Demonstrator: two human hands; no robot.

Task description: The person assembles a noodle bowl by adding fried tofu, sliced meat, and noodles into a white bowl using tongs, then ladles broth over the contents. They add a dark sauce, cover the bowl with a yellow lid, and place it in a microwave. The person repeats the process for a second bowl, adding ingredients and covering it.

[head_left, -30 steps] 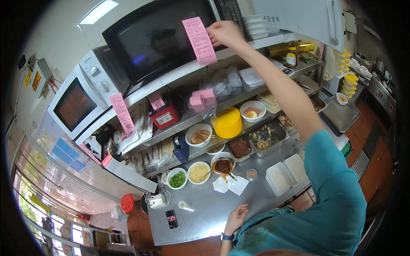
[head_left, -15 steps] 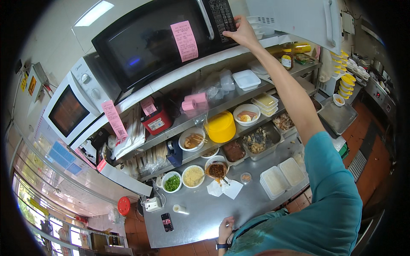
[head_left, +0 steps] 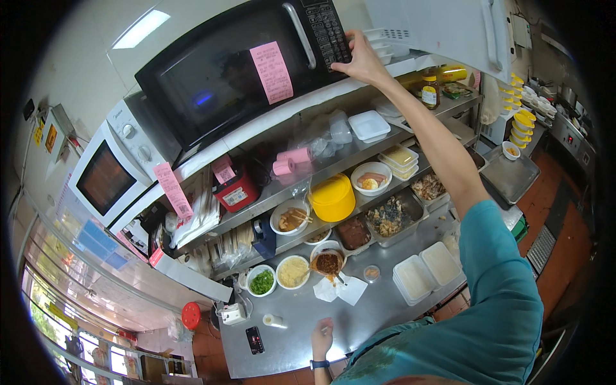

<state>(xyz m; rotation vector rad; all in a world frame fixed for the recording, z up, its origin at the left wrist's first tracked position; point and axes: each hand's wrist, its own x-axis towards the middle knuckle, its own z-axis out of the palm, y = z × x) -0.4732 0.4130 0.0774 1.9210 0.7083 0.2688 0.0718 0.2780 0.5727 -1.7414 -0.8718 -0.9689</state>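
My right hand (head_left: pixel 359 61) reaches up to the black microwave (head_left: pixel 231 67). Its thumb rests on the keypad (head_left: pixel 326 29), and the other fingers spread round the microwave's right edge. A pink printed slip (head_left: pixel 271 72) hangs on the dark door, which is closed. Low over the front of the steel table (head_left: pixel 292 353), my left hand (head_left: pixel 322 338) wears a dark wristband; its fingers are blurred. Nearest to it are a phone (head_left: pixel 255 340), a small whitish cylinder (head_left: pixel 272 320) and white paper napkins (head_left: pixel 346 290) beside a bowl of dark sauce (head_left: pixel 327 262).
A white microwave (head_left: pixel 122 160) stands left. Shelves below carry a yellow tub (head_left: pixel 332 197), a red printer (head_left: pixel 236 191) and food bowls. Chopped greens (head_left: pixel 262 282), a pale minced topping (head_left: pixel 293 272) and white lidded containers (head_left: pixel 414 279) sit on the table. An open white door (head_left: pixel 443 32) juts out upper right.
My left hand has moved left and slightly up over the table. The right hand stays at the keypad, its thumb slightly lower on it. The whole view has shifted a little.
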